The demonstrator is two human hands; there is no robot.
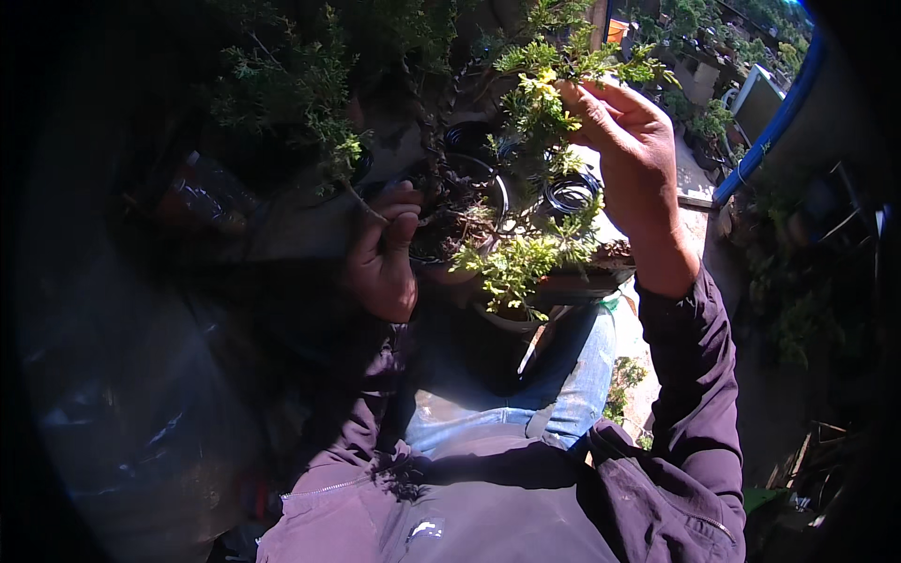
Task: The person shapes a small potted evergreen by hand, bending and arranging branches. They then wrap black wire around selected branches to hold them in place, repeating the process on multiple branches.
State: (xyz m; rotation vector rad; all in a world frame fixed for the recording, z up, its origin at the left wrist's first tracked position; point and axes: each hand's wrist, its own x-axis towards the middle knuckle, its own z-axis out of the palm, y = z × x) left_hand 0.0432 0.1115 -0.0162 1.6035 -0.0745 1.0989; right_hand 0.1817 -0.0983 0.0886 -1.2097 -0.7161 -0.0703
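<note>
A small juniper-like tree point(521, 267) with scaly green foliage stands in front of me, its twisted trunk point(434, 141) rising at the centre. My left hand point(385, 258) is closed round a thin bare branch point(368, 206) left of the trunk, partly in shadow. Higher up on the right, my right hand point(624, 155) pinches a leafy branch tip point(549, 89) between thumb and fingers in bright sun. Whether those fingertips also hold something small cannot be seen. Dark soil and roots show at the trunk's base, with the pot largely hidden by foliage.
Coils of wire point(572, 193) lie on the work surface beyond the tree. A blue pole point(770, 141) slants along the right side, near a white-framed panel point(755, 98) and more greenery. Clear plastic sheeting point(141, 441) spreads at the left. An orange container point(617, 30) stands far back.
</note>
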